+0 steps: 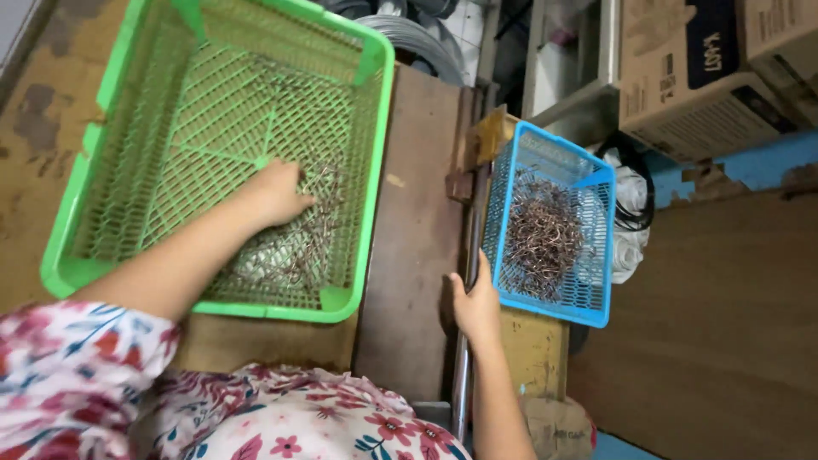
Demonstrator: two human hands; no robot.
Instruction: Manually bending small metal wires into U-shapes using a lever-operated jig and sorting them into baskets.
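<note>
The left hand (277, 192) closes on metal hooks (315, 230) thinly left in the green basket (375, 162), while the right hand (475, 307) rests open against the fuller blue basket (596, 255) at the counter's (417, 255) right edge.

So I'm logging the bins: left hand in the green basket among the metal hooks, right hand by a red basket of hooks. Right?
Not quite. The right hand rests by a blue basket, not red, as the head view shows. The left hand is in the green basket among the hooks.
</note>
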